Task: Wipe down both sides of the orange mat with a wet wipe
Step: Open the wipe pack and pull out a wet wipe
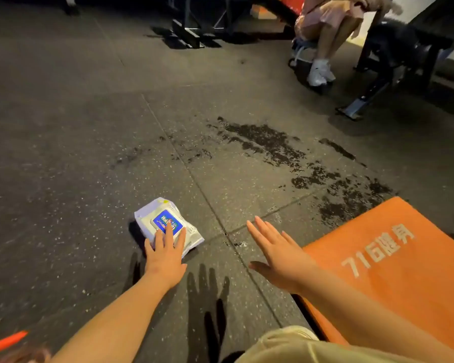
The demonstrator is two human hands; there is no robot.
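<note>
A white pack of wet wipes [165, 214] with a blue label lies on the dark floor, left of centre. My left hand [166, 254] rests flat on its near end, fingers straight and spread over the label. My right hand [275, 251] hovers open above the floor to the right of the pack, fingers straight, holding nothing. The orange mat [393, 279] with white printed characters lies flat at the lower right, its near-left corner just beside my right wrist.
Dark wet patches [286, 150] mark the speckled rubber floor beyond the mat. A seated person [325, 24] is at the far right beside black gym benches [393, 61]. Black equipment feet [186, 35] stand at the back.
</note>
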